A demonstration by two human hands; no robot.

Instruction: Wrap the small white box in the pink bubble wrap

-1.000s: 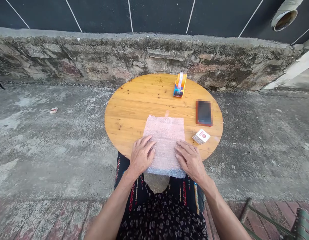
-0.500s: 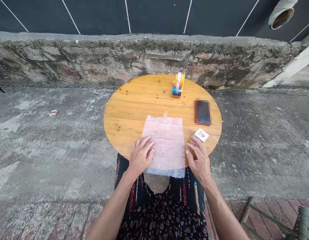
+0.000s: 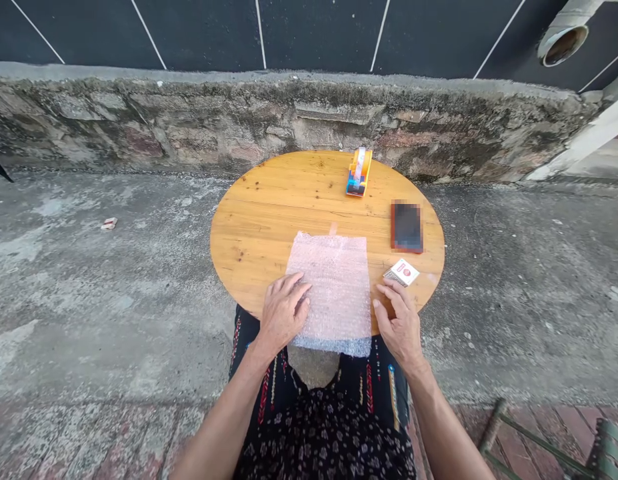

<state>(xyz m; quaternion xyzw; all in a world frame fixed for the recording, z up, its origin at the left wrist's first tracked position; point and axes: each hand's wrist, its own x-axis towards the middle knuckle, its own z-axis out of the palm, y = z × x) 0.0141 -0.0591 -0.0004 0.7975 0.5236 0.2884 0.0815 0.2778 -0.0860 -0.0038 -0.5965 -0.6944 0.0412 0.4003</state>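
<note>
The bubble wrap sheet (image 3: 333, 288) is laid flat on the round table (image 3: 269, 220), its near edge overhanging; it is pinned at its left margin by the flat, open left hand (image 3: 281, 313). The right hand (image 3: 399, 321) is held open and empty, fingertips just short of the small card box (image 3: 401, 273). Slippage of the overhanging sheet is judged possible if the left-hand pressure is eased.

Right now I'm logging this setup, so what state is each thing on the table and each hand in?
bubble wrap sheet: lying flat, near edge hanging over the table rim
left hand: open, palm down on the sheet
right hand: open, off the sheet, fingertips beside the small card box
small card box: closed, lying flat
phone: lying flat, screen dark
tape dispenser: standing, untouched
round wooden table: bearing all of these
</note>
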